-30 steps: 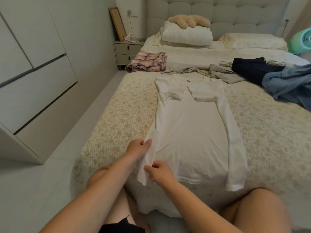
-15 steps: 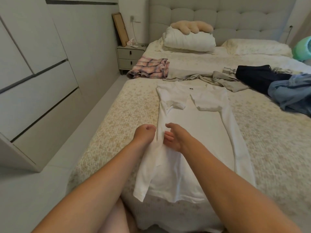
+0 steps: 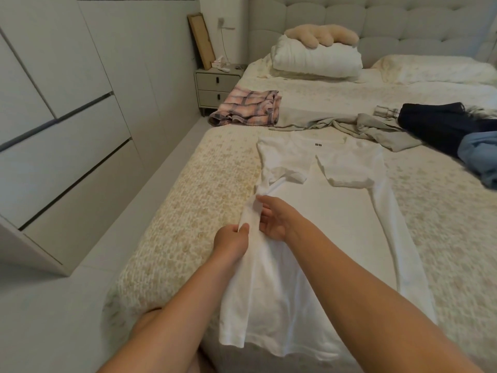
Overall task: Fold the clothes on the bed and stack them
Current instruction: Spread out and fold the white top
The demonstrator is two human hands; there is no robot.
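Note:
A white T-shirt [image 3: 336, 224] lies flat on the bed [image 3: 193, 200], collar far from me, both short sleeves folded inward. Its left side edge is gathered into a raised strip. My left hand [image 3: 231, 239] pinches that strip about halfway down. A little farther up, my right hand [image 3: 274, 218] holds the same edge between thumb and fingers. A folded pink plaid garment [image 3: 247, 107] sits at the bed's far left. Unfolded grey [image 3: 376, 129], dark navy [image 3: 441, 125] and light blue [image 3: 481, 154] clothes lie at the far right.
A rolled white duvet [image 3: 317, 59] with a beige plush toy [image 3: 320, 35] and a pillow [image 3: 435, 68] lie by the headboard. A nightstand [image 3: 215, 87] and white wardrobe [image 3: 61, 125] line the left side, with a floor strip between them and the bed.
Both hands moved up the shirt's left edge, away from the hem. The right hand now grips the edge farther up than the left, and the strip is lifted off the bed.

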